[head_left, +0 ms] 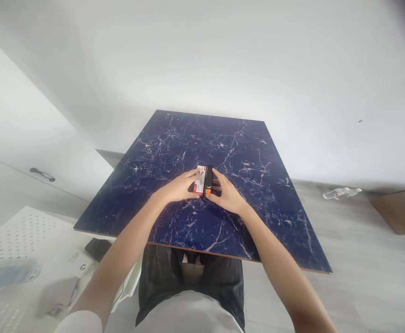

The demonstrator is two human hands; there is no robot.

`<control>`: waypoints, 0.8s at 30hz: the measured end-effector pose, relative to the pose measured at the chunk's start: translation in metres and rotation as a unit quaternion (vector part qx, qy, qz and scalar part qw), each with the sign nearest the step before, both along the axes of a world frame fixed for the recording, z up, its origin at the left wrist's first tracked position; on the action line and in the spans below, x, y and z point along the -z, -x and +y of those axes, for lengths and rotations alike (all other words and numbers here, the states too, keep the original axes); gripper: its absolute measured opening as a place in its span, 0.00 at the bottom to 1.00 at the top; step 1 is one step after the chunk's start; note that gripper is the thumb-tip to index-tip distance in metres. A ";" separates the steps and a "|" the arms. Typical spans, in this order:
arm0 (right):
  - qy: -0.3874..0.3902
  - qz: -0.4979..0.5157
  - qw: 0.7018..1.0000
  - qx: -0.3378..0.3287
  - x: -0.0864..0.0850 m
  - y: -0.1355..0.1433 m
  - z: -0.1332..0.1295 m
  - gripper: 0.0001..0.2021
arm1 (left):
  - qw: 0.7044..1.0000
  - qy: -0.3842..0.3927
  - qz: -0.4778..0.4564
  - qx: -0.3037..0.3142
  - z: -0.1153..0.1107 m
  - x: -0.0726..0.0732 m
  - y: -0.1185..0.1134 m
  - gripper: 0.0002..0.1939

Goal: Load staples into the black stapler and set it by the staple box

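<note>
A small red and white box [200, 181] stands near the middle of the blue marbled table [202, 138]. Right beside it is a black item with an orange patch [208, 180]. My left hand [182, 186] grips the red and white box from the left, thumb at its near end and fingers at its far part. From the right, my right hand [227, 191] holds the black item between thumb and fingers. The two items sit side by side between my hands, and my fingers cover parts of both.
At the lower left a white perforated surface [25, 236] bears a clear bottle [9, 275] and a dark flat object [98, 249]. Clear plastic bottles [341, 193] and a cardboard box [401, 212] lie on the floor at right. A white wall rises behind the table.
</note>
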State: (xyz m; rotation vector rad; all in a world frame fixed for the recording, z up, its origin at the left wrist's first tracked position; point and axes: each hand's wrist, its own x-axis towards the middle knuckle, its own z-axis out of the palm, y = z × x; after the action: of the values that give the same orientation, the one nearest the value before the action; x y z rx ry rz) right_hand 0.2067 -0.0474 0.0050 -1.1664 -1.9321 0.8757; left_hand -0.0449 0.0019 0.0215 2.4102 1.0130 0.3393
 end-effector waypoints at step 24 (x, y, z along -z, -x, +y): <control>0.015 0.021 1.000 0.003 -0.005 0.000 0.000 0.44 | 0.997 -0.004 -0.072 0.003 0.000 -0.002 -0.002 0.39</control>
State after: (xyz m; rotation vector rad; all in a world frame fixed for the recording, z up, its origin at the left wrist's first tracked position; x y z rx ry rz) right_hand 0.2067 -0.0472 0.0099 -1.1621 -1.8856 0.9217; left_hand -0.0430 0.0017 0.0233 2.3570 0.9416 0.5071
